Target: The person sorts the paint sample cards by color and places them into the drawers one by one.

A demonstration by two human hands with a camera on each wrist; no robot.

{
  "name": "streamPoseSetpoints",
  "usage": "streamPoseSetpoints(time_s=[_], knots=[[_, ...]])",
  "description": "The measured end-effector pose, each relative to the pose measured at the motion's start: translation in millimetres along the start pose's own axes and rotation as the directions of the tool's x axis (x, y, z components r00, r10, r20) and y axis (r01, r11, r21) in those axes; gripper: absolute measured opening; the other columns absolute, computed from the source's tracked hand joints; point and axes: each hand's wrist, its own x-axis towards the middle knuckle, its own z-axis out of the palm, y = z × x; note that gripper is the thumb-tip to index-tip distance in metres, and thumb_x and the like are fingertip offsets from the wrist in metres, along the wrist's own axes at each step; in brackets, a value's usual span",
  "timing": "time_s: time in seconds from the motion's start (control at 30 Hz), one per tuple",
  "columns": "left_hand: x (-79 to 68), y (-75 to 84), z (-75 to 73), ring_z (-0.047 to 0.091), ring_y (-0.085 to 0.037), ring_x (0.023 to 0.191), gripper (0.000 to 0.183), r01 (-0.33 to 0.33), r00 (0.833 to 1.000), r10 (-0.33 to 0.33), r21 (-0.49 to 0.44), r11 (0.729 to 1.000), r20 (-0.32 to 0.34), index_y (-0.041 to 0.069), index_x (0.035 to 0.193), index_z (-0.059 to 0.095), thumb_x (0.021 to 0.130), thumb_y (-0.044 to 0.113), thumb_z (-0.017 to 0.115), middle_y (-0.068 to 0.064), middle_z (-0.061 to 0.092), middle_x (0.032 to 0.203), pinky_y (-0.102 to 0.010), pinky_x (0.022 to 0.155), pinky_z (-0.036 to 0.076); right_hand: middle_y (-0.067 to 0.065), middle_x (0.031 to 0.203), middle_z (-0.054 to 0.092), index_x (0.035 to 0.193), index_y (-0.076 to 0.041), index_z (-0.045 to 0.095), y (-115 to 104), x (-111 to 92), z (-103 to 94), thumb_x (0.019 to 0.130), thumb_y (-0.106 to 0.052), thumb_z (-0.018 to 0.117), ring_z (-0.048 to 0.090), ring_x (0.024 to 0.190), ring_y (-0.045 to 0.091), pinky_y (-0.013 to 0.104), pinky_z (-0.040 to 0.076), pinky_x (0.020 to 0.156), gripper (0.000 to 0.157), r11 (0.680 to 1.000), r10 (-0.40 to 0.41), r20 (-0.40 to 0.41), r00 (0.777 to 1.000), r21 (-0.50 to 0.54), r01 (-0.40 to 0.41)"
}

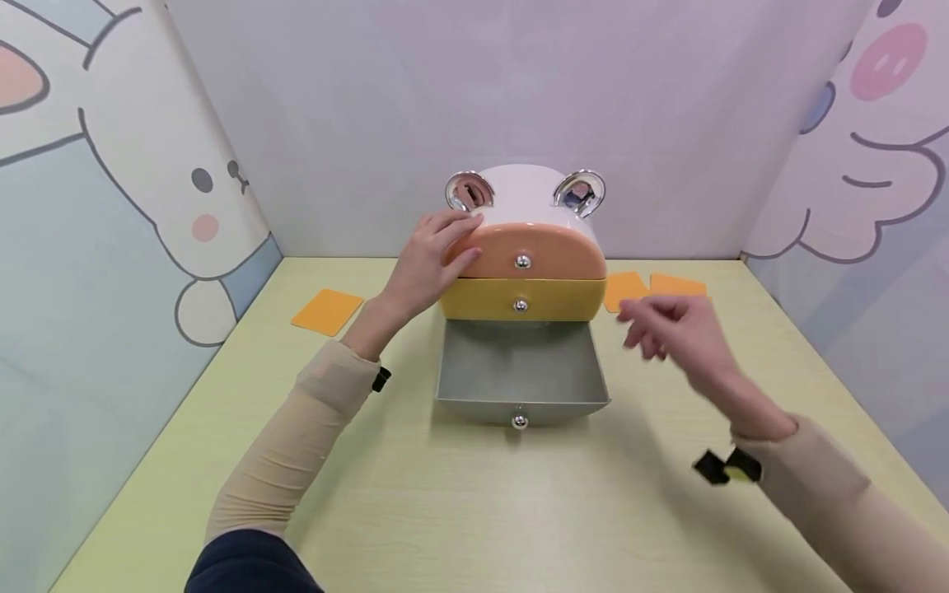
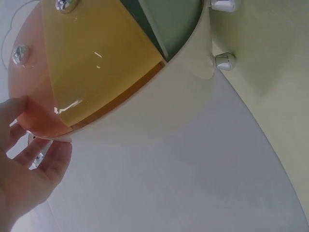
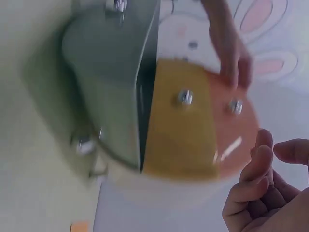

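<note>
A small three-drawer cabinet [image 1: 519, 193] with a white top and two silver ears stands on the table. Its salmon top drawer [image 1: 489, 247] and yellow middle drawer [image 1: 482, 298] are closed, while the grey-green bottom drawer [image 1: 519, 362] is pulled out and has nothing in it. My left hand [image 1: 426, 262] grips the cabinet's upper left edge, thumb on the salmon front and fingers over the white shell. To the right of the cabinet, my right hand [image 1: 685, 333] is raised in the air with loosely curled fingers, holding nothing.
One orange card [image 1: 328, 311] lies on the table left of the cabinet. Two more, a nearer orange card [image 1: 625, 290] and a farther orange card [image 1: 678, 285], lie to its right. Walls with cartoon animals [image 1: 200, 206] enclose the table [image 1: 460, 511].
</note>
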Motion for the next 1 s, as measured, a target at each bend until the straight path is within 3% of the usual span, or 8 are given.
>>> streamPoseSetpoints(time_s=[0.1, 0.17, 0.3, 0.4, 0.5, 0.67, 0.83, 1.0], knots=[[0.2, -1.1, 0.1, 0.049, -0.029, 0.117, 0.043, -0.004, 1.0, 0.004, 0.002, 1.0, -0.008, 0.009, 0.132, 0.059, 0.092, 0.021, 0.066, -0.012, 0.058, 0.13, -0.041, 0.102, 0.042, -0.01, 0.065, 0.068, 0.095, -0.005, 0.071, 32.1, 41.5, -27.8, 0.092, -0.041, 0.062, 0.058, 0.052, 0.01, 0.023, 0.046, 0.047, 0.037, 0.988, -0.009, -0.192, 0.981, -0.152, -0.021], [-0.2, -1.2, 0.1, 0.049, -0.029, 0.116, 0.042, -0.005, 1.0, 0.005, 0.005, 1.0, -0.011, 0.009, 0.132, 0.059, 0.092, 0.021, 0.066, -0.012, 0.058, 0.13, -0.041, 0.101, 0.042, -0.001, 0.078, 0.071, 0.102, -0.002, 0.069, 58.1, 67.1, -43.0, 0.092, -0.046, 0.058, 0.062, 0.064, 0.015, 0.027, 0.049, 0.055, 0.047, 0.953, 0.009, -0.255, 0.967, -0.292, -0.086], [-1.8, -1.1, 1.7, 0.049, -0.029, 0.115, 0.043, -0.006, 1.0, 0.006, 0.001, 1.0, -0.01, 0.009, 0.132, 0.059, 0.092, 0.021, 0.066, -0.011, 0.058, 0.129, -0.041, 0.099, 0.043, 0.028, 0.118, 0.06, 0.121, 0.01, 0.055, 105.3, 102.7, -65.8, 0.093, -0.054, 0.048, 0.056, 0.102, 0.041, 0.047, 0.049, 0.077, 0.07, 0.821, 0.134, -0.236, 0.963, -0.518, -0.241], [-2.9, -0.6, 3.0, 0.049, -0.029, 0.115, 0.043, -0.006, 1.0, 0.006, -0.006, 1.0, -0.007, 0.009, 0.132, 0.059, 0.091, 0.021, 0.067, -0.012, 0.058, 0.129, -0.041, 0.099, 0.043, 0.034, 0.113, 0.051, 0.112, 0.013, 0.048, 130.6, 115.1, -74.3, 0.09, -0.062, 0.047, 0.044, 0.106, 0.052, 0.056, 0.041, 0.079, 0.078, 0.727, 0.255, -0.22, 0.942, -0.598, -0.337], [-2.8, 0.0, 3.7, 0.048, -0.029, 0.117, 0.044, -0.002, 1.0, 0.002, -0.007, 1.0, -0.002, 0.01, 0.133, 0.059, 0.091, 0.021, 0.067, -0.011, 0.058, 0.13, -0.041, 0.1, 0.043, 0.035, 0.107, 0.047, 0.111, 0.014, 0.043, 145.6, 121.9, -77.6, 0.087, -0.068, 0.046, 0.039, 0.103, 0.055, 0.058, 0.036, 0.081, 0.085, 0.656, 0.34, -0.237, 0.91, -0.634, -0.41], [-1.5, 1.1, 3.7, 0.048, -0.028, 0.118, 0.044, 0.003, 1.0, -0.003, -0.009, 1.0, 0.004, 0.01, 0.133, 0.059, 0.092, 0.021, 0.066, -0.011, 0.057, 0.131, -0.041, 0.101, 0.042, 0.04, 0.118, 0.044, 0.128, 0.019, 0.032, 154.2, 128.8, -75.4, 0.081, -0.076, 0.046, 0.037, 0.111, 0.06, 0.065, 0.031, 0.091, 0.107, 0.568, 0.454, -0.246, 0.856, -0.66, -0.491], [-1.3, 1.1, 3.5, 0.048, -0.028, 0.116, 0.044, 0.007, 1.0, -0.006, -0.011, 1.0, 0.007, 0.01, 0.133, 0.059, 0.092, 0.021, 0.066, -0.011, 0.057, 0.131, -0.04, 0.1, 0.043, 0.036, 0.114, 0.046, 0.124, 0.018, 0.036, 158.9, 128.9, -68.6, 0.079, -0.076, 0.05, 0.038, 0.108, 0.055, 0.062, 0.032, 0.088, 0.106, 0.535, 0.48, -0.245, 0.842, -0.68, -0.502], [-1.7, 1.4, 3.3, 0.048, -0.028, 0.115, 0.043, 0.011, 1.0, -0.01, -0.007, 1.0, 0.013, 0.01, 0.133, 0.059, 0.092, 0.021, 0.066, -0.011, 0.057, 0.131, -0.041, 0.099, 0.043, 0.036, 0.113, 0.046, 0.124, 0.019, 0.037, 160.4, 126.2, -63.7, 0.081, -0.071, 0.053, 0.037, 0.107, 0.053, 0.062, 0.032, 0.088, 0.101, 0.54, 0.461, -0.255, 0.85, -0.68, -0.497]])
